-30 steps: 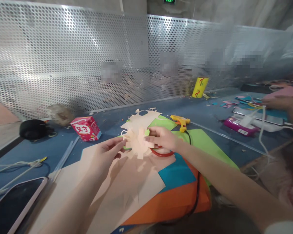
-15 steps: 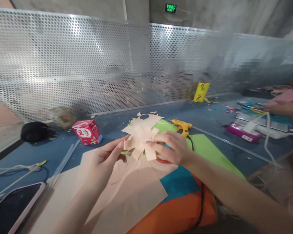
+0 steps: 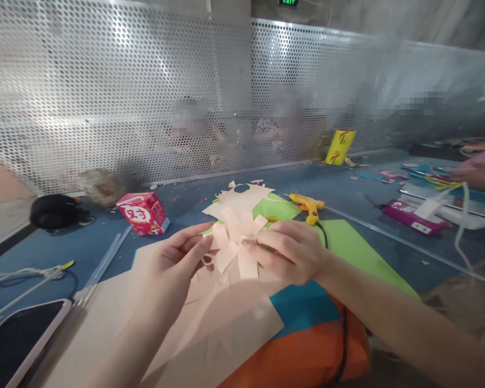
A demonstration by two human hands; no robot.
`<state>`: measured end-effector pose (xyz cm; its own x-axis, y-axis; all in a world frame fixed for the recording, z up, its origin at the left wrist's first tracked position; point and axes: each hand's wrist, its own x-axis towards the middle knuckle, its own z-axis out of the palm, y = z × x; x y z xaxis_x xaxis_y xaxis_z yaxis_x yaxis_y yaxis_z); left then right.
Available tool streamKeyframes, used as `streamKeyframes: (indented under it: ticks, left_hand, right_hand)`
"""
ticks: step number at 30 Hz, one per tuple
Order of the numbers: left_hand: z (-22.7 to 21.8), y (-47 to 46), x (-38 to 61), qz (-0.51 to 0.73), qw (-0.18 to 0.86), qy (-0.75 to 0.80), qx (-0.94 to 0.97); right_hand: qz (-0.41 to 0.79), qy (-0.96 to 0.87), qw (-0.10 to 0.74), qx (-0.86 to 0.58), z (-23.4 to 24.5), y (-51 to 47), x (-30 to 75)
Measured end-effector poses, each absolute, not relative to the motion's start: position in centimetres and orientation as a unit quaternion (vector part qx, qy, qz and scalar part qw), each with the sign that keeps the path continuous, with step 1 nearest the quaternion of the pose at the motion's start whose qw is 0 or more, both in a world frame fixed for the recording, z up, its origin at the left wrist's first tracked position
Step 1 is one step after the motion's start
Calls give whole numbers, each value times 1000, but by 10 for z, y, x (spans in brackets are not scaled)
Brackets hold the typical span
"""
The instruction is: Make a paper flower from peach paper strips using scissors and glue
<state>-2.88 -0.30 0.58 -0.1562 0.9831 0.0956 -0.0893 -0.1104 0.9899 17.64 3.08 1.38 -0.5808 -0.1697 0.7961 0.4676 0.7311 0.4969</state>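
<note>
A pale peach paper flower (image 3: 237,233) with several strip-like petals is held up between both hands, above the paper sheets. My left hand (image 3: 181,253) pinches a petal on its left side between thumb and fingertips. On the right, my right hand (image 3: 293,250) has its fingers closed on the flower near the centre and a right petal. Below lie a large peach paper sheet (image 3: 226,328), a blue sheet (image 3: 303,307) and an orange one (image 3: 303,355). Beyond the flower rests a cut peach scrap (image 3: 242,199) on green paper (image 3: 355,248).
A yellow glue gun (image 3: 309,206) with a black cord lies behind my right hand. Clear glue sticks (image 3: 107,264), a red box (image 3: 143,214) and a phone (image 3: 22,345) are at left. A purple power strip (image 3: 416,217) and another person's hand (image 3: 477,177) are at right.
The view has tilted down slightly, so the exit sign sits higher. My right hand's fingers have curled further around the flower's right side. Both hands still hold it.
</note>
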Motion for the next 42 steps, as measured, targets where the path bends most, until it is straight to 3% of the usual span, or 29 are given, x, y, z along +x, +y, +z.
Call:
streamKeyframes:
  ticks: [3, 6, 10, 15, 18, 22, 27, 35, 42]
  left_hand:
    - [6, 0, -30, 605, 429, 490, 458]
    - [10, 5, -33, 632, 404, 489, 444]
    - [18, 10, -37, 669, 384, 491, 406]
    - [21, 13, -43, 682, 362, 491, 403]
    - [20, 13, -44, 662, 347, 509, 426]
    - [19, 10, -41, 650, 365, 500, 441]
    - [16, 7, -38, 636, 410, 470, 455]
    - [21, 1, -35, 643, 465, 445, 414]
    - [22, -2, -36, 654, 508, 382, 411]
  right_hand:
    - [-319, -834, 432, -128, 11, 36, 177]
    - [-189, -846, 438, -237, 8, 44, 179]
    - [-45, -843, 317, -432, 2, 56, 181]
    - [-3, -843, 165, -512, -2, 61, 179]
    - [-6, -827, 136, -545, 2, 61, 180]
    - [-28, -690, 109, -715, 11, 78, 198]
    - [32, -547, 59, -834, 10, 115, 242]
    - [114, -551, 69, -824, -3, 136, 265]
    - [160, -555, 131, -806, 8, 127, 260]
